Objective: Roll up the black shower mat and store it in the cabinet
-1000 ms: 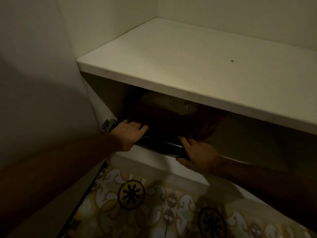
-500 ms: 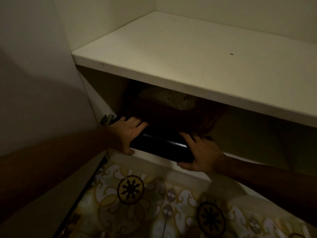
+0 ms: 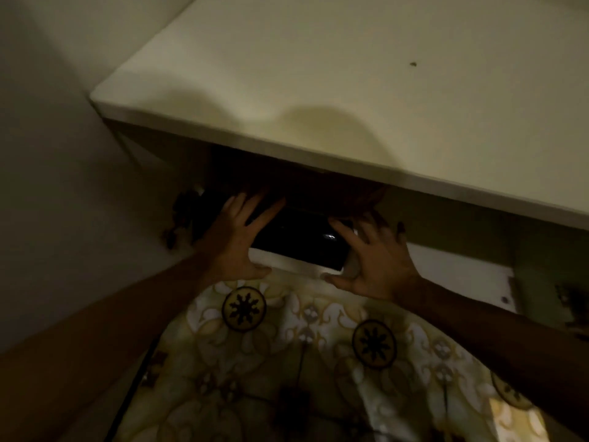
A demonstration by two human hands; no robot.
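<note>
Head view — black shower mat [image 3: 296, 242] rolled, glossy, on cabinet [image 3: 446, 266] ledge.

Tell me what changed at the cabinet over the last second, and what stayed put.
Both hands have opened: the left hand and right hand now have fingers spread, resting against the rolled black mat rather than curled over it. The view has swung higher and nearer the white shelf. The mat still lies at the front of the lower compartment, above the patterned floor.

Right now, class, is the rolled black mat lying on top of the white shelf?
No: the rolled black mat lies in the cabinet opening below the white shelf, between the left hand and right hand.
</note>
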